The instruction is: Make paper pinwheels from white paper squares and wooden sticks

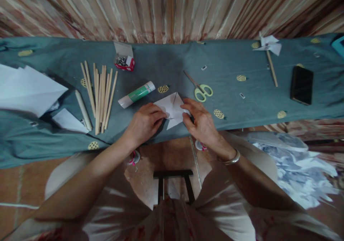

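Observation:
A white sheet of paper (172,106), cut and creased into pointed flaps, lies at the table's front edge between my hands. My left hand (147,122) pinches its left side, thumb against the fingers. On its right side my right hand (198,119) grips the edge between thumb and fingers. A glue stick (137,94) with a green label lies just beyond my left hand. Past my right hand rest scissors (200,89) with light green handles, blades partly apart. A finished paper pinwheel (269,46) on a wooden stick lies at the far right.
Several wooden sticks (100,94) and a pale pen (83,109) lie left, near stacked white paper (27,90). An open box of metal pins (124,61) stands behind. A black phone (302,85) lies right. A bag of paper scraps (295,169) sits below the table's right side.

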Demonstrator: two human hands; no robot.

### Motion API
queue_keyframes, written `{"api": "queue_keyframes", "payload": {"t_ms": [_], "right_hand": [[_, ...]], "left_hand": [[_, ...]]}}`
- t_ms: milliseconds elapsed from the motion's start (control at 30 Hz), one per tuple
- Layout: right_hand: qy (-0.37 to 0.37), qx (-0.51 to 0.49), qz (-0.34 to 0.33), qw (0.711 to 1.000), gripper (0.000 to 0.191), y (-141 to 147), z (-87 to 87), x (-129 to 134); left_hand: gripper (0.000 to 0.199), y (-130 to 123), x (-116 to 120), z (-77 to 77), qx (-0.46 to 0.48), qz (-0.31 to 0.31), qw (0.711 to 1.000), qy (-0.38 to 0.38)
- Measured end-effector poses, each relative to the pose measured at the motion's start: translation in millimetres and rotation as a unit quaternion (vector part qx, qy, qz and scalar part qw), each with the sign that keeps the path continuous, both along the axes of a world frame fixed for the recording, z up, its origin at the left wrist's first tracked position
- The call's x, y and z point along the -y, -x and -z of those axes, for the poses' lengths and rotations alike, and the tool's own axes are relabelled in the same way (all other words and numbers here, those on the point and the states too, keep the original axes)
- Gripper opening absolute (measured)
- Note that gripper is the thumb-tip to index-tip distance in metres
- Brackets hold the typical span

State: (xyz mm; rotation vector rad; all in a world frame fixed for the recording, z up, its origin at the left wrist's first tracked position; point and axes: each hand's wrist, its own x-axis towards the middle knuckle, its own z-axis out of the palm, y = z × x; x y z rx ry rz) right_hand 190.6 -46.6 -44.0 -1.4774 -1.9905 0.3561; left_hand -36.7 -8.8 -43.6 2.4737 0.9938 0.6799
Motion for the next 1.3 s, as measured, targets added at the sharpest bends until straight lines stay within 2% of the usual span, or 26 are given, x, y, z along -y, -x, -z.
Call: {"api": "queue_keyframes", "payload": {"t_ms": [233, 400, 567, 800, 900, 1067, 1300], "right_hand": [[0.005, -0.007, -0.028, 1.0, 0.022, 2.7, -2.4, 3.4], [-0.003, 0.005, -0.038, 0.999, 0.022, 3.8, -1.8, 3.4], [-0.008, 0.009, -0.038, 0.999, 0.022, 4.7, -2.6, 3.4], [0.046, -0.004, -0.089, 0.995, 0.036, -3.8, -8.7, 3.4], [0.072, -0.036, -0.095, 0.992, 0.033, -8.9, -9.6, 2.7], [0.106, -0.11, -0.103, 0.983, 0.017, -11.9, -9.0, 2.3], [0.144, -0.156, -0.098, 0.972, 0.008, -7.5, -8.4, 2.2]], "left_hand": [[0.022, 10.5, -7.6, -3.8, -0.039, -0.033, 0.999, -0.012], [0.024, -0.8, 4.8, -9.4, -0.045, 0.007, 0.999, -0.026], [0.018, -9.5, 8.5, -7.1, -0.088, 0.035, 0.992, -0.086], [0.019, -9.3, 10.0, -8.0, -0.08, 0.052, 0.981, -0.169], [0.018, -7.9, 11.9, -8.1, -0.064, 0.052, 0.984, -0.16], [0.016, -5.2, 16.2, -5.4, -0.019, 0.063, 0.989, -0.13], [0.017, -2.9, 20.8, -8.5, -0.039, 0.078, 0.991, -0.099]]}}
